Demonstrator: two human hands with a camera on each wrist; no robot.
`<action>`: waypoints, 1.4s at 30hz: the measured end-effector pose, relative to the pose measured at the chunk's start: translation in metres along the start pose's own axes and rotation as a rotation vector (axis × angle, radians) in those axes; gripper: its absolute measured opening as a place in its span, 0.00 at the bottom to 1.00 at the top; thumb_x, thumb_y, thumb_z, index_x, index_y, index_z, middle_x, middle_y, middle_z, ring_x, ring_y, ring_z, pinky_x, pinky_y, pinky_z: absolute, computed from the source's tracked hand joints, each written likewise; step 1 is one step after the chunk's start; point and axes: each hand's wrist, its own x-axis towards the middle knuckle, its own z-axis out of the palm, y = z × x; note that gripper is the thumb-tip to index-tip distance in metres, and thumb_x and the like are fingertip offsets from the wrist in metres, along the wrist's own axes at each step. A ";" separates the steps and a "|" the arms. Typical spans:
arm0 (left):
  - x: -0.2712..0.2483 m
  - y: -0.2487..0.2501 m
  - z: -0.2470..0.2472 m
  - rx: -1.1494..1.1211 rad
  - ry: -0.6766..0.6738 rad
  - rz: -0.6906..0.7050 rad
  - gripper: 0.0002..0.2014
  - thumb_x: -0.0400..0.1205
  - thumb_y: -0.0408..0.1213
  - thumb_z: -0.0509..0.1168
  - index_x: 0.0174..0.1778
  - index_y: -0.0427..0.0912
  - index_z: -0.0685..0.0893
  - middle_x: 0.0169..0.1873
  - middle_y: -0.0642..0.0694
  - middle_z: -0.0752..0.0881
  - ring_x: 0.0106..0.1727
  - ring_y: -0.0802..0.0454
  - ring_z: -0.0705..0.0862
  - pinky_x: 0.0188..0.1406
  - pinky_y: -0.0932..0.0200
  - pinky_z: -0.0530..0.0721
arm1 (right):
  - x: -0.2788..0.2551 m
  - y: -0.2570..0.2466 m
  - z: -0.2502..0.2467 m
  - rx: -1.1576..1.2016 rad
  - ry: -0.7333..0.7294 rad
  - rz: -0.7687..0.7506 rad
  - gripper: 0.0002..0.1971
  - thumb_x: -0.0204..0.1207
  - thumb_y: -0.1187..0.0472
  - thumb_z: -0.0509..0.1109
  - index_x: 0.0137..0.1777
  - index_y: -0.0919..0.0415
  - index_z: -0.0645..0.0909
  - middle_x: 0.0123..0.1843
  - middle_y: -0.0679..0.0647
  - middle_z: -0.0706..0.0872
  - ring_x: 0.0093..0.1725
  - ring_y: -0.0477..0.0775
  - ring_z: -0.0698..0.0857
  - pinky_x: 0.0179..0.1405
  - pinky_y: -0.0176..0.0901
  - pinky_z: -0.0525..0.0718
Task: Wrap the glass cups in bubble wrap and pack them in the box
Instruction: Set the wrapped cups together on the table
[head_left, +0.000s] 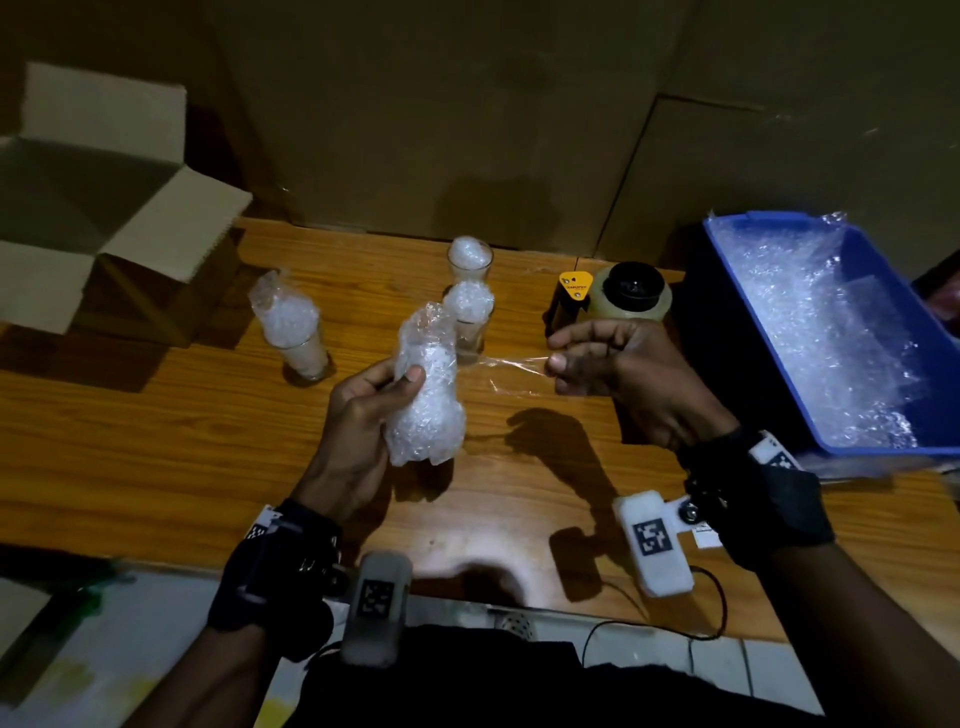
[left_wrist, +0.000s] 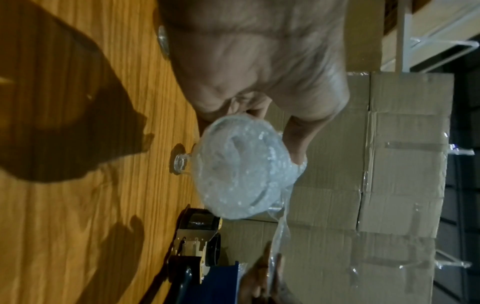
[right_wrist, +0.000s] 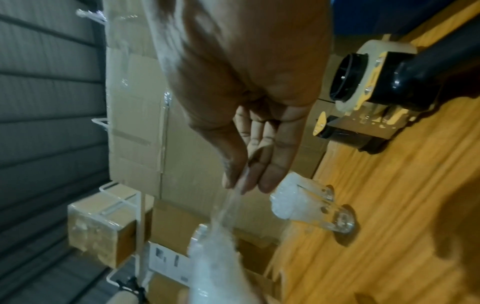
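**Tape strip at risk of folding over**

Tape is stretching between your hands: your right hand is pinching its free end, while your left hand is gripping the wrapped cup above the table. If it slackens, it is likely sticking to itself. Three cups are still waiting; the box is standing open, far left. The dispenser label is too small to read.
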 end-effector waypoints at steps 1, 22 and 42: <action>-0.002 0.000 0.000 -0.028 -0.020 -0.015 0.24 0.68 0.40 0.80 0.59 0.34 0.87 0.47 0.38 0.92 0.45 0.44 0.92 0.40 0.53 0.90 | 0.001 0.003 0.002 -0.002 0.011 0.011 0.11 0.68 0.71 0.78 0.50 0.65 0.86 0.37 0.58 0.91 0.35 0.52 0.90 0.36 0.41 0.90; -0.017 -0.011 -0.002 -0.368 -0.046 -0.307 0.39 0.51 0.39 0.89 0.58 0.30 0.88 0.48 0.35 0.89 0.43 0.44 0.89 0.55 0.49 0.83 | 0.005 0.036 0.058 -0.026 0.053 -0.052 0.12 0.69 0.68 0.82 0.51 0.69 0.87 0.39 0.55 0.88 0.39 0.51 0.87 0.42 0.46 0.89; -0.025 0.006 0.007 -0.094 -0.096 -0.399 0.19 0.76 0.39 0.66 0.57 0.27 0.84 0.40 0.32 0.89 0.33 0.43 0.88 0.30 0.57 0.88 | -0.008 0.039 0.047 -0.239 -0.214 -0.373 0.31 0.75 0.66 0.78 0.78 0.54 0.75 0.78 0.46 0.75 0.77 0.37 0.73 0.68 0.32 0.78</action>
